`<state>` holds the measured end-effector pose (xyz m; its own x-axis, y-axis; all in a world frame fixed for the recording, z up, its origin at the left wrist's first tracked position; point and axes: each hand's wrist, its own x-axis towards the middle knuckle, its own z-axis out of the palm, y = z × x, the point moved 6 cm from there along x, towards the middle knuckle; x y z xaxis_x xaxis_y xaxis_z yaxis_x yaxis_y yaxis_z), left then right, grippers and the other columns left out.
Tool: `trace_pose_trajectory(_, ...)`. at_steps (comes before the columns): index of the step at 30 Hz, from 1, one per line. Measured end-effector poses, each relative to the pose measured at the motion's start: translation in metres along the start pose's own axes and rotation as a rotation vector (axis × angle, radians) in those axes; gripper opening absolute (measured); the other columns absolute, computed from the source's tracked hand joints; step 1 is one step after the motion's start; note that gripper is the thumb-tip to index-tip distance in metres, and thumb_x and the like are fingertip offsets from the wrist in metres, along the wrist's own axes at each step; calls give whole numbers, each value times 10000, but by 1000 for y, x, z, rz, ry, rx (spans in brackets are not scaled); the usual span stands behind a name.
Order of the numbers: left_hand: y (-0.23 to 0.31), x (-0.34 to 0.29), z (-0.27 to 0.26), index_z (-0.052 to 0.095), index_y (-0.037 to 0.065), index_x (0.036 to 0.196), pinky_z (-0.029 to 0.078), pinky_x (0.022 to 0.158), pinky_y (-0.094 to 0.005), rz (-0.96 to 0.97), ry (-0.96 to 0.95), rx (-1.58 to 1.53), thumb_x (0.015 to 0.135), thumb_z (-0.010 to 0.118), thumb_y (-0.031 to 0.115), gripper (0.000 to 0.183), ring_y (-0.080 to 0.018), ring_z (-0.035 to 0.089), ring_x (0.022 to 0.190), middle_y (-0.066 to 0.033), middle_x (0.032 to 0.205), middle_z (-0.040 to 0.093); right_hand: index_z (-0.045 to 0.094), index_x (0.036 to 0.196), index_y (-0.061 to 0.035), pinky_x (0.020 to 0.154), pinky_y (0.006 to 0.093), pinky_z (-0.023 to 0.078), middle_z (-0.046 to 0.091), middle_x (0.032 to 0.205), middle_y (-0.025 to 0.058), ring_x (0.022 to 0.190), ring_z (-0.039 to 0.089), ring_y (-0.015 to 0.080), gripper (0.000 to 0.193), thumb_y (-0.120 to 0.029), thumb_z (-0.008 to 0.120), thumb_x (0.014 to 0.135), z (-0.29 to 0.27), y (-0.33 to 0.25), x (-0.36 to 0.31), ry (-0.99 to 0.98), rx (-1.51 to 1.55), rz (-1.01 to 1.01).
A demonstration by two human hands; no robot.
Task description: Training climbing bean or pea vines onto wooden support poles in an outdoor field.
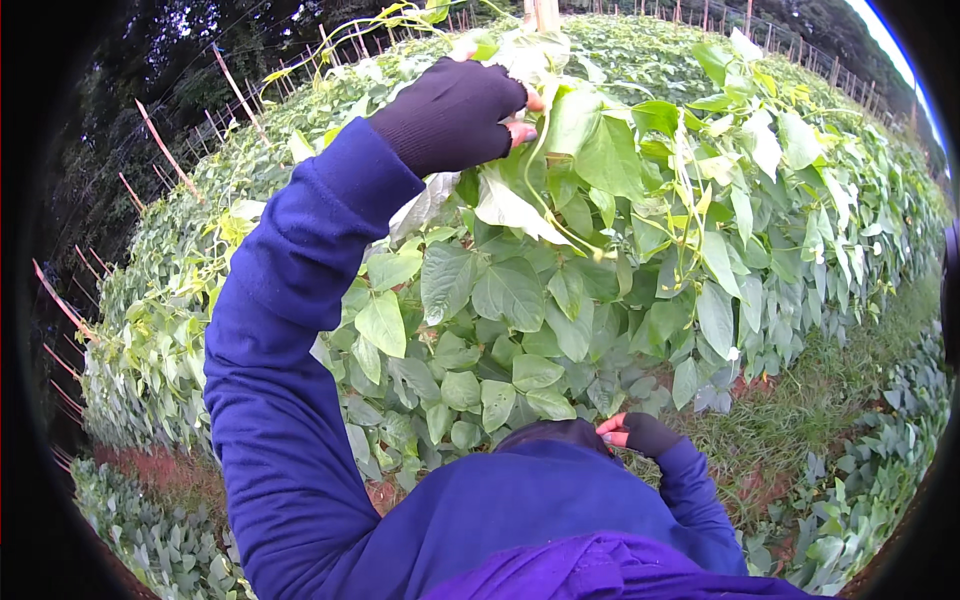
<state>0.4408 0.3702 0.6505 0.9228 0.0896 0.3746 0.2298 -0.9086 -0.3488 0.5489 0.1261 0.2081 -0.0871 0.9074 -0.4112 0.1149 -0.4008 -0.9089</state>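
My left hand (465, 115), in a dark fingerless glove, is raised into the top of a leafy climbing vine (600, 140). Its fingers are curled round the shoots, and the bunched leaves there show pale undersides. A thin light-green stem (540, 180) runs down beside the fingertips. Low by my waist is my right hand (640, 434), gloved the same way, with thumb and fingers pressed together. It sits at the edge of a dark rounded item (560, 433) in front of my body. Whatever the right fingers pinch is too small to tell.
A wooden post (541, 14) rises behind the raised hand. Dense vines (480, 290) form a wall before me. Thin stakes (165, 148) lean at the left. Grass (780, 430) and lower leafy plants (900, 440) lie at the right, with reddish soil (165, 475) at the lower left.
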Motion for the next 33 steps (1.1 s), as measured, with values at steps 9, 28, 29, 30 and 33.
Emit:
trace_pose_trajectory(9, 12, -30, 8, 700, 123, 934, 442, 893, -455, 21, -16, -62, 724, 584, 111, 240, -300, 628, 797, -110, 811, 643, 640, 1038, -117, 773, 363, 498, 640, 1025, 87, 906, 624, 259, 323, -38, 624, 725, 6, -412, -123, 878, -1418, -1366)
trace_pose_trajectory(28, 23, -105, 31, 667, 93, 991, 491, 760, -368, -108, 74, -300, 773, 585, 22, 244, -302, 608, 897, -98, 1025, 643, 656, 846, -25, 523, 280, 498, 640, 707, 76, 571, 594, 147, 495, -478, 476, 930, -63, -598, 5, 490, -783, -690)
trace_pose_trajectory(29, 27, -107, 31, 667, 93, 991, 491, 760, -368, -105, 82, -302, 773, 585, 22, 244, -302, 608, 897, -98, 1025, 643, 651, 856, -22, 518, 284, 497, 641, 713, 79, 575, 596, 152, 491, -475, 478, 931, -68, -602, 13, 438, -728, -692)
trace_pose_trajectory(30, 27, -112, 31, 668, 95, 992, 491, 761, -367, -98, 143, -318, 774, 593, 22, 242, -302, 609, 900, -100, 1029, 643, 646, 866, -18, 513, 288, 496, 642, 719, 81, 579, 599, 157, 488, -472, 480, 932, -75, -607, 26, 378, -667, -694)
trace_pose_trajectory(33, 29, -126, 33, 667, 98, 1007, 491, 760, -367, -85, 226, -386, 770, 608, 15, 258, -301, 610, 908, -100, 1045, 644, 632, 880, -5, 520, 285, 494, 647, 735, 90, 591, 604, 159, 499, -484, 498, 922, -87, -611, 28, 172, -392, -626)
